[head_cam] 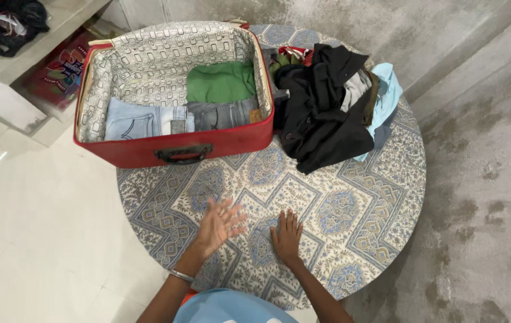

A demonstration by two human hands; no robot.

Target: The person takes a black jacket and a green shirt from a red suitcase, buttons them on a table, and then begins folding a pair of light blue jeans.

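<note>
- The left hand [218, 222] hovers just over the patterned cloth [339, 209], palm down and a little blurred; its grip is apart, fingers spread, holding nothing.
- The right hand [286, 235] lies flat on the same cloth just beside the left, fingers fanned and pointing away from the body; its grip is also apart and holds nothing.
- A thin metal bangle [181, 275] sits on the left wrist.
- The cloth covers a round table [381, 239]. Around both hands the cloth is bare, with open room right of the right grip out to the curved table edge, and a narrower strip left of the left grip before the edge drops to the pale tiled floor [40, 239].
- Ahead of the left grip stands an open red suitcase [219, 140], its long front wall with a black handle [184, 154] facing the hands; its left end overhangs the table rim.
- Inside it, folded light-blue jeans [133, 122] lie at the left, grey jeans [222, 113] beside them and a green garment [219, 84] behind.
- Ahead and right of the right grip, a heap of clothes touches the suitcase's right wall: a black garment [315, 113] on top, a light-blue one [387, 96] at its far side near the table edge.
- A bare band of cloth separates the fingertips from the suitcase and heap.
</note>
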